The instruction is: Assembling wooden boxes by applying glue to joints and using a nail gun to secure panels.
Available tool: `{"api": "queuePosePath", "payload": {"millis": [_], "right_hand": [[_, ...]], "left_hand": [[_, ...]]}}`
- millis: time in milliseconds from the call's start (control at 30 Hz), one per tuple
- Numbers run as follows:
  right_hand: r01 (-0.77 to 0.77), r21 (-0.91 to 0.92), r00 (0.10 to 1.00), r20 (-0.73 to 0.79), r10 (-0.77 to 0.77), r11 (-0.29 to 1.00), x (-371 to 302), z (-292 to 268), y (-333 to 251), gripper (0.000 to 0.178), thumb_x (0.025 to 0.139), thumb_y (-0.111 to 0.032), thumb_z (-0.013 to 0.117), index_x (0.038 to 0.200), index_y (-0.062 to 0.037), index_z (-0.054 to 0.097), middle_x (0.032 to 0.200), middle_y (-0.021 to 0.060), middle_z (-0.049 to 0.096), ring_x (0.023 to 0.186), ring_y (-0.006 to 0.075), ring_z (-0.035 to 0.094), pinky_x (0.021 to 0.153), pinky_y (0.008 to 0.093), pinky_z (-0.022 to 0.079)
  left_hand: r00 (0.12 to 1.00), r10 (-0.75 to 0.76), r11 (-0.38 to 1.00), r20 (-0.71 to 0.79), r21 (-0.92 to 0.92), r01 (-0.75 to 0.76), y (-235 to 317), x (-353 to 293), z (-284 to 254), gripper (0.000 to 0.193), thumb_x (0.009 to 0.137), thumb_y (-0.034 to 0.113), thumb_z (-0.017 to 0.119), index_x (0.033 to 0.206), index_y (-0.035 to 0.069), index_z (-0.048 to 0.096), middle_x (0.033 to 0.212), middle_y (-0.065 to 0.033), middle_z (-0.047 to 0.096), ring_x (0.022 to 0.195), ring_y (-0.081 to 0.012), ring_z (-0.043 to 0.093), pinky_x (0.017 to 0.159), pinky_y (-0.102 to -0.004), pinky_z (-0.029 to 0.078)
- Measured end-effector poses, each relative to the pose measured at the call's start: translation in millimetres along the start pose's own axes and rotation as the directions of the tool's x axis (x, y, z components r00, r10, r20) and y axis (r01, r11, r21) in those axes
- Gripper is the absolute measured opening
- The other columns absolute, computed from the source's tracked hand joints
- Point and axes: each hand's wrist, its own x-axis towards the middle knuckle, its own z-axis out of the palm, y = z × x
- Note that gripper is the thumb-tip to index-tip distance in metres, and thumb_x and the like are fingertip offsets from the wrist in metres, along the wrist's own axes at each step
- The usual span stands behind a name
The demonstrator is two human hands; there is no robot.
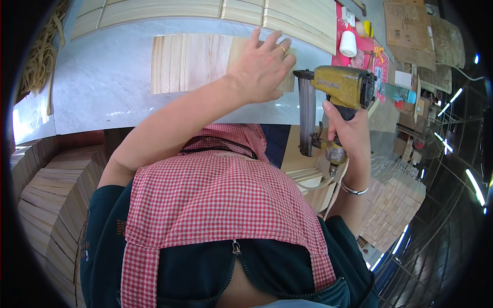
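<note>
A flat wooden board point(191, 62) lies on the pale table point(102, 66) in front of me. My left hand point(263, 65) rests on its right part, fingers spread and pointing away, with a ring on one finger. My right hand point(350, 128) is wrapped round the grip of a yellow and black nail gun point(341, 84). The gun's nose touches or nearly touches the board's right end; I cannot tell which. Its long magazine point(306, 113) runs down toward me past the table edge.
Longer wooden panels point(179, 10) lie along the table's far side. At the far right are a white bottle point(348, 44), a yellow tape roll point(365, 29) and cardboard boxes point(409, 31). Wood stacks stand at lower left point(61, 190) and right point(393, 205). Wood strips point(43, 56) hang at far left.
</note>
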Motion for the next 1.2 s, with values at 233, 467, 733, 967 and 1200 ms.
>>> {"api": "queuePosePath", "payload": {"millis": [233,467,733,967,1200], "right_hand": [[0.057,-0.081,0.998,-0.009,-0.058,0.995,27,-2,-18,0.027,0.089,-0.021,0.078,0.094,0.0032,0.067,0.059,0.0024,0.058,0.041,0.0095,0.047,0.039,0.0235,0.039],[0.066,-0.132,0.998,0.011,-0.065,0.989,43,-1,-24,0.028,0.089,-0.024,0.078,0.093,0.0024,0.068,0.057,0.0025,0.057,0.040,0.0098,0.047,0.040,0.0233,0.039],[0.057,-0.145,0.998,0.025,-0.054,0.988,43,1,-27,0.028,0.089,-0.024,0.078,0.092,0.0022,0.068,0.055,0.0019,0.056,0.040,0.0099,0.047,0.040,0.0236,0.040],[0.006,-0.038,1.000,-0.020,-0.007,0.999,37,8,-20,0.028,0.089,-0.024,0.078,0.091,0.0021,0.068,0.054,0.0017,0.056,0.041,0.0103,0.047,0.040,0.0239,0.039],[-0.038,-0.068,0.998,-0.045,0.035,0.997,38,10,-23,0.026,0.089,-0.023,0.077,0.089,0.0016,0.068,0.055,0.0017,0.056,0.041,0.0105,0.048,0.040,0.0241,0.040]], "left_hand": [[0.992,-0.091,0.996,0.088,-0.007,0.092,-4,-9,-13,0.067,0.068,0.047,0.087,0.114,0.008,0.060,0.132,-0.0145,0.053,0.118,-0.0315,0.049,0.110,-0.0476,0.034],[0.986,-0.114,0.992,0.120,-0.034,0.119,-4,-8,-15,0.064,0.068,0.046,0.087,0.112,0.008,0.061,0.131,-0.0143,0.053,0.117,-0.0306,0.049,0.110,-0.0457,0.033],[0.989,-0.112,0.992,0.101,-0.047,0.117,-5,-9,-14,0.062,0.068,0.045,0.087,0.110,0.007,0.062,0.131,-0.0142,0.053,0.116,-0.0299,0.049,0.108,-0.0449,0.034],[0.987,-0.105,0.993,0.118,-0.049,0.111,-4,-7,-17,0.062,0.068,0.044,0.086,0.111,0.007,0.062,0.131,-0.0147,0.054,0.116,-0.0305,0.049,0.109,-0.0449,0.034],[0.990,-0.098,0.993,0.103,-0.050,0.103,-5,-9,-16,0.065,0.069,0.044,0.086,0.115,0.007,0.060,0.134,-0.0152,0.053,0.121,-0.0318,0.048,0.112,-0.0468,0.033]]}}
